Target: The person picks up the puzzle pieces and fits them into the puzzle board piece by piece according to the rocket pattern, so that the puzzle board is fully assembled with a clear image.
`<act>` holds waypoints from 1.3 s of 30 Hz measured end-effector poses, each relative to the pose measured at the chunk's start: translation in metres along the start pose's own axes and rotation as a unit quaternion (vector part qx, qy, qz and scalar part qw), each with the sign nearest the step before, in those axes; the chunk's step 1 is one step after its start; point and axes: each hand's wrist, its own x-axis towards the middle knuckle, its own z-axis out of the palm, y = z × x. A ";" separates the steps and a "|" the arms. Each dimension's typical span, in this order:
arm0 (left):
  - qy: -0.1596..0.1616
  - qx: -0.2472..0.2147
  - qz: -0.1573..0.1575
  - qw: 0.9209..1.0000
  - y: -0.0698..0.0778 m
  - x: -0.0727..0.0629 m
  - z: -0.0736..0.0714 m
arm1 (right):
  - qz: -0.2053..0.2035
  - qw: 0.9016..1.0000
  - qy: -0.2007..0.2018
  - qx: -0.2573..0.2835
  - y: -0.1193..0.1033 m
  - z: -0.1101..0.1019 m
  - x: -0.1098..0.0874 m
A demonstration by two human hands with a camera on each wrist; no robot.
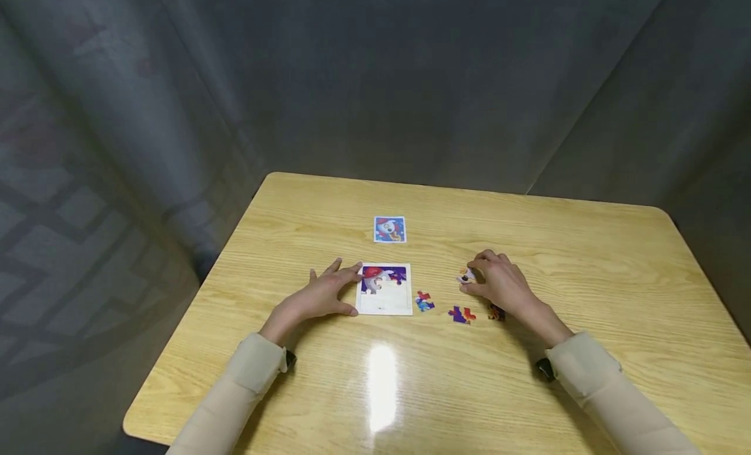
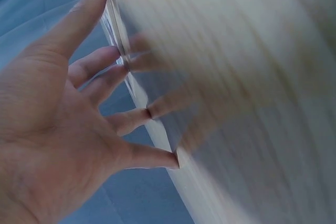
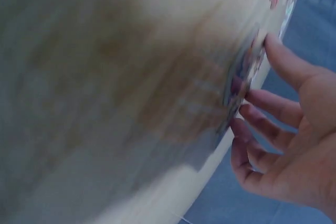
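Observation:
A white square puzzle tray lies on the table, its upper part filled with joined purple, red and grey puzzle pieces. My left hand spreads its fingers beside it, thumb and a fingertip at the tray's left edge. In the left wrist view, the fingertips rest on the tabletop. To the right, my right hand pinches a white and orange puzzle piece between thumb and fingers, low over the table. The right wrist view shows this puzzle piece edge-on, partly hidden by fingers.
Between tray and right hand lie a red and blue puzzle piece and a purple and red one. A dark orange piece sits partly under the right hand. Behind the tray is a small picture card. Grey curtains hang beyond the table.

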 end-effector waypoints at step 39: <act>-0.005 -0.006 -0.003 1.000 0.004 0.000 -0.002 | 0.053 0.998 0.020 0.041 -0.009 0.005 0.009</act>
